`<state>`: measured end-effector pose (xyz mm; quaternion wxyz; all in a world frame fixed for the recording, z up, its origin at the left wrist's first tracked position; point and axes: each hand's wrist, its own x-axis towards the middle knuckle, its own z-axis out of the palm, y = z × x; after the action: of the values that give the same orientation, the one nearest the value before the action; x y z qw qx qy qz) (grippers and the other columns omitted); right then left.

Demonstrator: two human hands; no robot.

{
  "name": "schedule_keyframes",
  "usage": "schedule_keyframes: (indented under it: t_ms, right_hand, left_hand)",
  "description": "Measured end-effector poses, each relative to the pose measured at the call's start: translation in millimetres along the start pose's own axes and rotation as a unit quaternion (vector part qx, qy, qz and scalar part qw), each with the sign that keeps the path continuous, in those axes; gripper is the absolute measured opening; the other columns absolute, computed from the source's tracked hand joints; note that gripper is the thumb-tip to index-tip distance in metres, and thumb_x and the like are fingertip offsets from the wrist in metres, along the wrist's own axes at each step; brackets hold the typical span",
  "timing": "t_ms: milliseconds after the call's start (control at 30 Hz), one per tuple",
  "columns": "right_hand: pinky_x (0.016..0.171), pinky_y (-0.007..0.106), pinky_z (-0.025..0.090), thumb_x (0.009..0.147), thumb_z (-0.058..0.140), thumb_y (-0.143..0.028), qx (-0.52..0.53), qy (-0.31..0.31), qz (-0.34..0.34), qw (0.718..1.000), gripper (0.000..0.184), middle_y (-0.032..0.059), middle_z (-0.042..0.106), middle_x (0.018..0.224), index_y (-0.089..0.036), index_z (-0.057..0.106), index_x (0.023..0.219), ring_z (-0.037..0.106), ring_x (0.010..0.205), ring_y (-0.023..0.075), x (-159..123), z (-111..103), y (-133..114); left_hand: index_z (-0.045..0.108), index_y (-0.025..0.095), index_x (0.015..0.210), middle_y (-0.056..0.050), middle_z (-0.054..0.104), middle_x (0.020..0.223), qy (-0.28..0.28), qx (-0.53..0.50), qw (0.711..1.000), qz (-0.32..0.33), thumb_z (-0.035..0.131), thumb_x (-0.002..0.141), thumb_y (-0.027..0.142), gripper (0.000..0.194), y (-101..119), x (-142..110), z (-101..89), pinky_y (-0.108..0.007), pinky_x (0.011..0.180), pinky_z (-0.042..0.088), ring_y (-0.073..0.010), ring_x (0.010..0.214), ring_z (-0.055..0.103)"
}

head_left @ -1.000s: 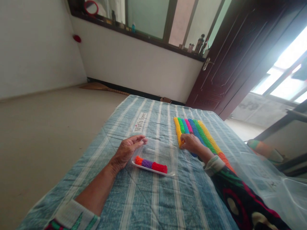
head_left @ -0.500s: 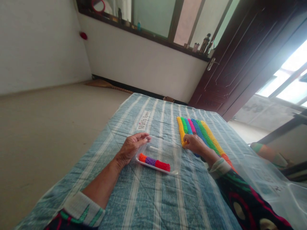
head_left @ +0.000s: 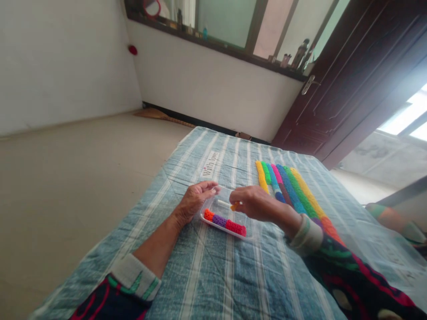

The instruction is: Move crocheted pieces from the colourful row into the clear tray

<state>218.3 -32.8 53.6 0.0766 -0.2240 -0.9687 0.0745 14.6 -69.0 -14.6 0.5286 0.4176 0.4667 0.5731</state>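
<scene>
A clear plastic container lies on the striped cloth, tilted in my view. My left hand grips its far left corner between thumb and fingers. Inside, along the near side, runs a line of bumpy-textured pieces: orange, purple and red. Over the container's right part, my right hand pinches a small yellow piece, mostly hidden by the fingers. To the right, several rows of similar coloured pieces lie side by side, with a shorter yellow row at the left.
Blue-and-white striped cloth covers the table, printed "With love" near the far left. A see-through plastic box stands at the right edge. Beyond are a dark red door and a ledge with bottles.
My right hand has moved left from the near end of the yellow row to over the container, carrying a small yellow piece. My left hand keeps its hold. The camera view has shifted slightly.
</scene>
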Motion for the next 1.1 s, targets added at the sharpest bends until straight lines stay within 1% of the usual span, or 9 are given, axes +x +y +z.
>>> schedule_keyframes:
  t_ms: [133,200,300,433,567,667,833,967,1100]
  right_hand:
    - [0.055,0.024,0.026,0.081,0.059,-0.004,-0.035,-0.067,-0.053,0.996,0.014,0.0004,0.063,0.082,-0.018,0.061,0.081,0.051,0.067,0.0095,24.3,19.0,-7.2]
    - [0.056,0.024,0.026,0.082,0.056,-0.003,-0.032,-0.080,-0.067,0.994,0.016,0.0012,0.065,0.084,-0.018,0.061,0.082,0.053,0.069,0.0099,31.9,24.9,-6.8]
    - [0.056,0.023,0.028,0.081,0.057,-0.003,-0.024,-0.080,-0.075,0.994,0.018,0.0013,0.066,0.082,-0.019,0.064,0.086,0.055,0.070,0.0109,39.7,29.9,-4.3]
    - [0.059,0.022,0.033,0.080,0.059,-0.002,0.004,-0.060,-0.081,0.995,0.021,0.0006,0.068,0.080,-0.020,0.067,0.087,0.059,0.072,0.0117,44.6,35.5,-1.0]
    - [0.066,0.022,0.041,0.082,0.057,-0.002,0.056,-0.017,-0.070,0.996,0.020,0.0016,0.069,0.087,-0.019,0.068,0.084,0.061,0.076,0.0117,43.6,43.5,0.6]
    - [0.073,0.022,0.046,0.083,0.056,-0.002,0.099,0.013,-0.077,0.992,0.020,0.0022,0.069,0.091,-0.018,0.067,0.083,0.063,0.084,0.0126,42.5,47.8,0.0]
    - [0.074,0.023,0.047,0.084,0.049,0.001,0.133,0.050,-0.095,0.985,0.026,0.0030,0.068,0.091,-0.018,0.067,0.081,0.063,0.084,0.0128,43.4,52.8,-3.2]
    - [0.072,0.022,0.047,0.081,0.047,0.004,0.144,0.073,-0.079,0.984,0.026,0.0041,0.067,0.088,-0.015,0.064,0.080,0.062,0.080,0.0121,42.3,59.8,-2.1]
    - [0.072,0.023,0.047,0.075,0.049,0.005,0.166,0.092,-0.057,0.980,0.025,0.0051,0.066,0.089,-0.015,0.063,0.083,0.061,0.082,0.0136,39.7,63.2,-1.2]
  left_hand:
    - [0.069,0.015,0.098,-0.009,0.075,0.099,-0.003,0.008,1.000,-0.004,0.075,0.064,0.033,0.039,0.4,-0.6,-0.1,-0.045,0.097,0.049,-0.0275,0.101,0.068]
    - [0.069,0.015,0.098,-0.008,0.075,0.099,-0.004,0.009,1.000,-0.004,0.075,0.064,0.033,0.039,-0.2,-0.4,-0.6,-0.044,0.096,0.049,-0.0277,0.101,0.067]
    - [0.069,0.016,0.098,-0.007,0.076,0.098,-0.004,0.015,1.000,0.004,0.075,0.064,0.034,0.039,-2.2,0.5,-1.5,-0.043,0.098,0.048,-0.0273,0.103,0.067]
    - [0.069,0.016,0.100,-0.007,0.075,0.100,-0.014,0.018,1.000,0.006,0.075,0.066,0.038,0.041,-5.3,1.9,-2.4,-0.042,0.097,0.049,-0.0271,0.101,0.067]
    - [0.069,0.015,0.101,-0.008,0.074,0.105,-0.013,0.028,0.999,0.015,0.075,0.068,0.039,0.041,-7.9,3.2,-3.3,-0.042,0.096,0.049,-0.0270,0.101,0.067]
    - [0.070,0.015,0.102,-0.008,0.074,0.103,-0.013,0.037,0.999,0.018,0.074,0.069,0.039,0.041,-8.4,3.8,-3.8,-0.042,0.096,0.049,-0.0268,0.101,0.067]
    - [0.071,0.014,0.100,-0.010,0.074,0.105,-0.005,0.035,0.999,0.020,0.075,0.067,0.039,0.042,-6.9,3.4,-3.4,-0.043,0.095,0.049,-0.0271,0.100,0.067]
    - [0.072,0.014,0.099,-0.010,0.074,0.105,-0.002,0.023,1.000,0.018,0.077,0.063,0.041,0.045,-5.6,2.3,-2.4,-0.043,0.095,0.049,-0.0274,0.099,0.067]
    - [0.072,0.015,0.097,-0.009,0.074,0.103,-0.001,0.015,1.000,0.010,0.077,0.063,0.041,0.044,-3.5,0.4,-1.2,-0.044,0.096,0.049,-0.0276,0.100,0.067]
